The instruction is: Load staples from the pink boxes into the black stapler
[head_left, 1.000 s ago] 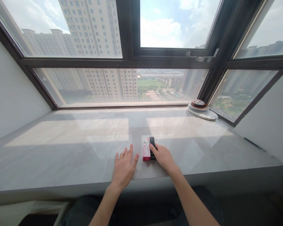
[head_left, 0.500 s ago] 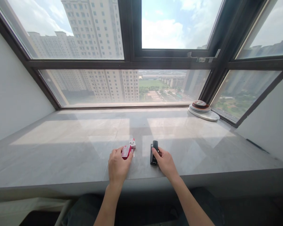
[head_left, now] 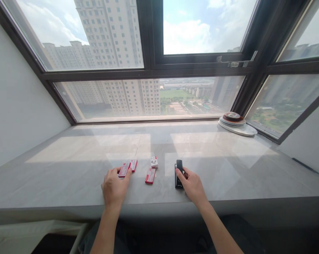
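Note:
My left hand (head_left: pixel 114 187) is closed around a small red-and-white box (head_left: pixel 123 170), thumb on its right side and fingers on its left. A second red-and-white box (head_left: pixel 133 165) sits right beside it, close to the thumb tip. To the right, a third red-and-white box (head_left: pixel 150 176) lies flat on the grey stone sill (head_left: pixel 74 183). Just behind that one is a small white box (head_left: pixel 154 162) with red marks. My right hand (head_left: pixel 192 185) grips a black stapler (head_left: pixel 178 176) from its right side, thumb on top; the stapler's far end points toward the window.
A stack of plates (head_left: pixel 236 124) stands in the far right corner of the sill, against the dark window frame (head_left: pixel 148 73). A thin dark strip (head_left: pixel 307 167) lies along the right wall. The sill's front edge runs just below both hands.
My left hand has moved left, away from the white box, with red-and-white boxes; one lies apart by the white box. My right hand stays on the stapler. The view has shifted slightly.

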Demonstrator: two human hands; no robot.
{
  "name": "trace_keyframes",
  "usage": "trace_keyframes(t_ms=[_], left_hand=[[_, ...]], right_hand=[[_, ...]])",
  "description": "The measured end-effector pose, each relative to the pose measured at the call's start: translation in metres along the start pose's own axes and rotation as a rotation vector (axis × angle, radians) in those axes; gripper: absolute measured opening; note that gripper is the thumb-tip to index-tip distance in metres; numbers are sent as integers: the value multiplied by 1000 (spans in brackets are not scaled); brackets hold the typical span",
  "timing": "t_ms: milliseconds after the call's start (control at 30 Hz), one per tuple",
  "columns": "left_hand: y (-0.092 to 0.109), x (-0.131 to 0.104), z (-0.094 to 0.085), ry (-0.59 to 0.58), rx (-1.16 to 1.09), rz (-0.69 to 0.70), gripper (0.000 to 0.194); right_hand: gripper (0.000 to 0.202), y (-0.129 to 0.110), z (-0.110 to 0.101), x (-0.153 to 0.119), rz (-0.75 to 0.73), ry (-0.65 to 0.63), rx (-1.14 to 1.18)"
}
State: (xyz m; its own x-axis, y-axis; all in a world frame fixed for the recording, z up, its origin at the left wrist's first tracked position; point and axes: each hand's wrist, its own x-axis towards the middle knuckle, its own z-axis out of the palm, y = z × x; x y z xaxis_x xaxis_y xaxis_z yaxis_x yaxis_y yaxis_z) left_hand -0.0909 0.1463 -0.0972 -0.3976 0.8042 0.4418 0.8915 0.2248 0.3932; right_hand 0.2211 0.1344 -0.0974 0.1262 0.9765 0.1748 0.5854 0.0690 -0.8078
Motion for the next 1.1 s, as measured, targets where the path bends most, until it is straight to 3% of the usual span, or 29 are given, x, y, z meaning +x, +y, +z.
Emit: trace_keyframes(t_ms=[100, 167, 267, 367, 467, 567, 667, 800, 933, 1100], left_hand=[[-10, -20, -12, -60, 104, -29, 38], [-3, -32, -17, -53, 133, -16, 41], [32, -47, -17, -17, 70, 101, 41], [75, -54, -5, -113, -35, 248, 37], [99, -52, 12, -162, -51, 269, 42], [97, -47, 21, -152, -38, 237, 47], [85, -50, 18, -203, -63, 251, 37], [82, -62, 3, -344, -241, 452, 32], [86, -66, -6, -447, -417, 619, 42], [76, -60, -8, -486, -409, 628, 47]], right_hand=[[55, 2, 2, 0, 10, 9, -2], [57, 3, 3, -1, 13, 24, 9], [66, 3, 4, -3, 9, 36, 28], [71, 3, 6, -5, 6, 44, 21], [67, 4, 3, -6, 8, 27, 23], [60, 9, -10, -4, -15, -29, 22], [47, 15, -28, 2, -90, -40, -5], [36, 9, -39, 15, -228, -88, -10], [35, -18, -17, 20, -293, -150, -32], [28, -51, 29, 16, -328, -102, -110]])
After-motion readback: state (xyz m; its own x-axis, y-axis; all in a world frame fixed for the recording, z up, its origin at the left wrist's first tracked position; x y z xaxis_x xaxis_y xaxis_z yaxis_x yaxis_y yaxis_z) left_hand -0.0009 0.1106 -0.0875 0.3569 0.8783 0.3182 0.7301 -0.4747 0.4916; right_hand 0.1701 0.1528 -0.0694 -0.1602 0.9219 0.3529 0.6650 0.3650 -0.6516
